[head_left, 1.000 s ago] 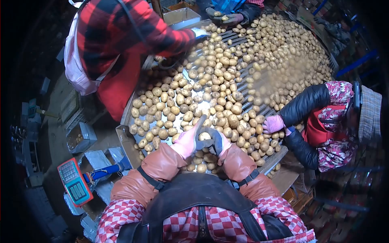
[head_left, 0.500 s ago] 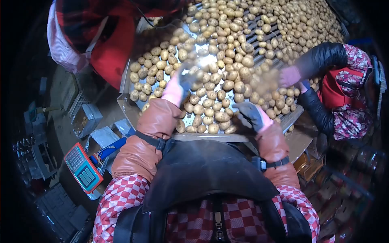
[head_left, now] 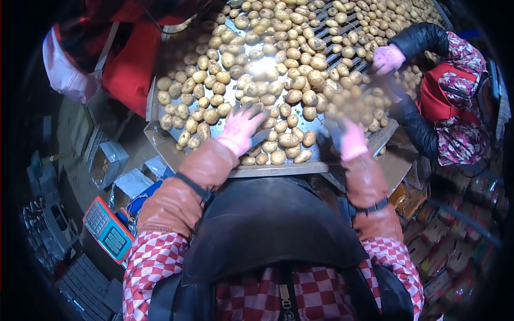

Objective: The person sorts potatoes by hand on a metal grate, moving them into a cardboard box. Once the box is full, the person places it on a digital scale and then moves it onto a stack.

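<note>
Many loose potatoes (head_left: 278, 157) cover a metal sorting table (head_left: 318, 134) before me. My left hand (head_left: 243, 127), in a pink glove with dark grey fingers, lies over the potatoes near the front edge. Its fingers are spread and touch several of them, holding none that I can see. My right hand (head_left: 348, 138), gloved alike, is at the front right beside a heap of potatoes (head_left: 360, 101). Motion smears its fingers, so I cannot make out whether they hold anything.
At the right, a co-worker's pink-gloved hand (head_left: 388, 59) is over the potatoes beside a slatted grate (head_left: 334, 40). Another person in a red apron (head_left: 131, 69) stands at the far left. A scale display (head_left: 108, 229) and foil-covered boxes (head_left: 131, 184) are left of me.
My left hand has turned palm down with its fingers spread over the potatoes. My right hand has moved slightly forward. The co-worker's hand at right has moved up toward the grate.
</note>
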Motion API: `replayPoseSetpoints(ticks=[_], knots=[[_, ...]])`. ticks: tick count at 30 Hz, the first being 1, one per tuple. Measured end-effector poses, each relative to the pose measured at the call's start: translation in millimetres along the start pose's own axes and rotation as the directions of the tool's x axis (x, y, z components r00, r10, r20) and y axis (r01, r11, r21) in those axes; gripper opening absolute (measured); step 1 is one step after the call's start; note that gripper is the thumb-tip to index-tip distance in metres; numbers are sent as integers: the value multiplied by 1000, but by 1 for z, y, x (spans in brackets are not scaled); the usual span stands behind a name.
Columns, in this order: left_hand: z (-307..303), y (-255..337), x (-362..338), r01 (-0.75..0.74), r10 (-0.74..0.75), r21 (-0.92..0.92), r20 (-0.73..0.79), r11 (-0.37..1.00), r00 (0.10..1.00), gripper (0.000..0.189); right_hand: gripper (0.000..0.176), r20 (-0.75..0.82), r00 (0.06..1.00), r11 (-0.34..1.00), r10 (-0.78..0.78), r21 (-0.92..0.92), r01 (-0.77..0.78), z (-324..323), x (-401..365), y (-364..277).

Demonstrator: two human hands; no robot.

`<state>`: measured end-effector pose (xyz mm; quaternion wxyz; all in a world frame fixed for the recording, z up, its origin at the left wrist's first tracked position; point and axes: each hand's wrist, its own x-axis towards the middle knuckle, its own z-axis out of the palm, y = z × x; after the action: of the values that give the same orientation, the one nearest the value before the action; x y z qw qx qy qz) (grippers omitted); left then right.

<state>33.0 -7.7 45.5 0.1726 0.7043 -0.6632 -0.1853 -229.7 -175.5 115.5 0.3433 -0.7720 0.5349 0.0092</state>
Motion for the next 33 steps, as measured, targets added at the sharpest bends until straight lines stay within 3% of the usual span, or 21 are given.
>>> replayPoseSetpoints(ticks=[3, 6, 8, 10, 11, 12, 13, 14, 15, 16, 18, 20, 21, 22, 24, 27, 28, 30, 31, 32, 33], knots=[[-1, -25, 2, 117, -115, 115, -24, 986, 993, 54, 46, -13, 971, 928, -238, -299, 224, 35, 57, -15], [2, -42, -23, 267, -266, 176, -27, 948, 963, 46, 55, 83, 985, 873, -154, -456, 175, 63, 86, -24], [-5, -28, -28, 265, -238, 254, -134, 930, 962, 47, 50, 7, 945, 908, -326, -275, 315, 60, 89, -16], [-29, 6, -15, 334, -335, -34, -115, 942, 935, 51, 56, 80, 976, 979, -202, 30, 200, 51, 71, -25], [-40, 25, -8, 162, -188, -166, -151, 973, 971, 61, 57, 375, 921, 917, -105, 395, -56, 55, 71, -22], [-46, 46, -1, 83, -116, -246, -124, 966, 985, 71, 57, 595, 769, 842, -232, 519, -147, 57, 66, -21], [-43, 50, 6, 6, -13, -207, -36, 978, 999, 79, 55, 423, 736, 750, -529, 639, 172, 61, 57, -28], [-62, 69, 18, 102, -40, -210, 280, 972, 959, 74, 53, 218, 595, 552, -774, 694, 463, 60, 46, -40], [-60, 73, 22, 125, -51, -272, 263, 954, 964, 67, 51, 434, 707, 675, -558, 733, 84, 47, 31, -46], [-59, 75, 23, 152, -71, -328, 246, 932, 967, 60, 49, 654, 687, 685, -317, 659, -311, 35, 16, -52], [-44, 73, 20, 127, -65, -262, 233, 957, 970, 47, 43, 803, 575, 659, -156, 518, -546, 32, 6, -60], [-25, 74, 11, 98, -61, -179, 200, 979, 978, 39, 38, 604, 624, 783, -496, 621, 21, 64, 20, -16], [-19, 76, 9, 97, -60, -171, 205, 980, 977, 41, 33, 327, 496, 593, -804, 498, 633, 67, 20, -13], [-17, 79, 9, 92, -55, -168, 212, 982, 976, 43, 31, 629, 665, 804, -402, 590, -71, 66, 14, -13], [-14, 81, 13, 82, -64, -58, 261, 995, 963, 41, 32, 693, 692, 627, -201, 634, -453, 70, 3, -16], [-15, 81, 22, 172, -155, -79, 188, 982, 970, 41, 35, 684, 721, 403, -109, 693, -597, 72, 14, -10], [-5, 71, 27, 205, -195, -150, 77, 967, 978, 45, 38, 573, 809, 612, -128, 688, -391, 51, 9, -30], [9, 48, 34, 198, -231, -210, -147, 957, 962, 58, 36, 411, 910, 552, -55, 772, -315, 51, 23, -25], [22, 30, 28, 115, -90, 85, -255, 990, 963, 72, 33, 201, 932, 724, -302, 684, 87, 51, 32, -5], [13, 25, 10, 104, -65, 181, -209, 978, 976, 68, 30, 233, 907, 736, -351, 668, 114, 49, 34, 11], [16, 7, -10, 85, -54, 211, -149, 974, 987, 65, 29, 405, 885, 768, -228, 634, -92, 30, 24, 10]])
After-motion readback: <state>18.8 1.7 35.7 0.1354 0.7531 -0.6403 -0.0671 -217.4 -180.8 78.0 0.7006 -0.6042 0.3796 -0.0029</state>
